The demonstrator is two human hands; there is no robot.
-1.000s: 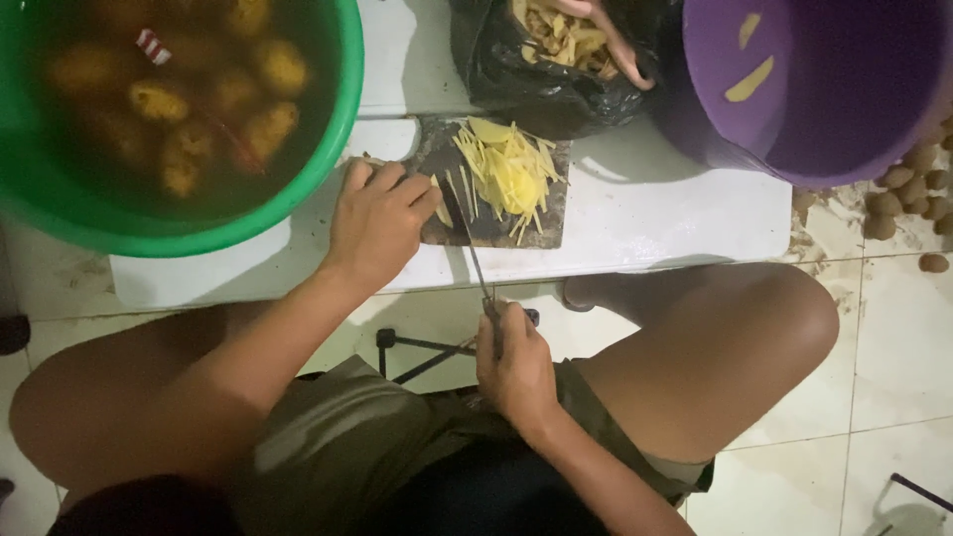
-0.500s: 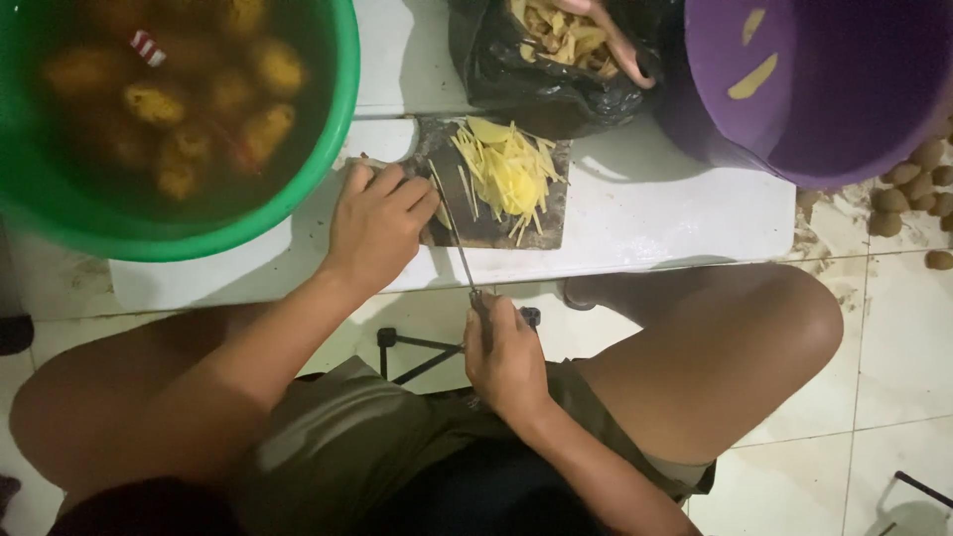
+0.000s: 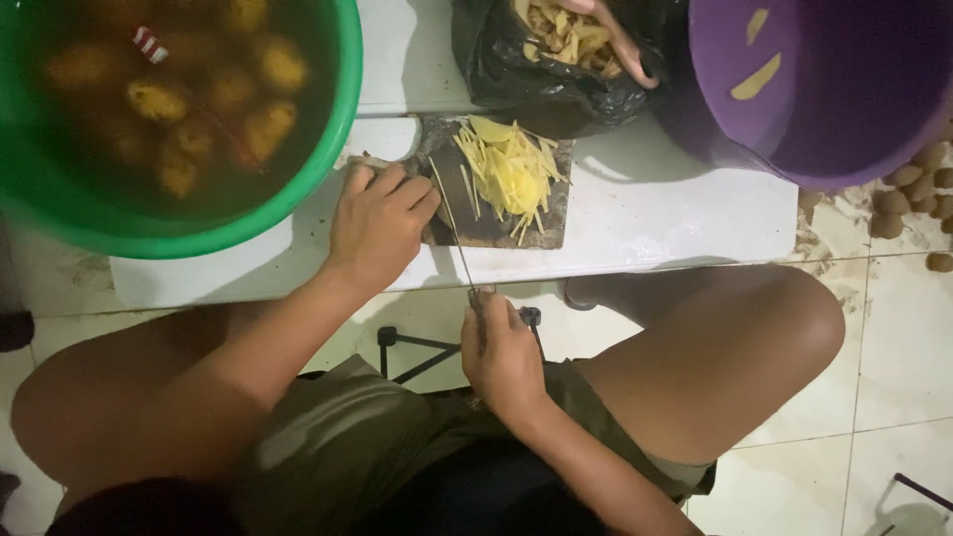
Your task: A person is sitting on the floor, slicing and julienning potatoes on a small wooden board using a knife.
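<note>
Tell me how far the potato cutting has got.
Done: a heap of yellow strips lies on the cutting board. In hand: the left hand presses a piece at the board's left end while the right hand holds the knife beside it. Left: peeled potatoes soak in the green tub.

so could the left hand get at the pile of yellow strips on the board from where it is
Probably yes: the left hand rests on the cutting board's left end, with only the knife blade between it and the strips.
</note>
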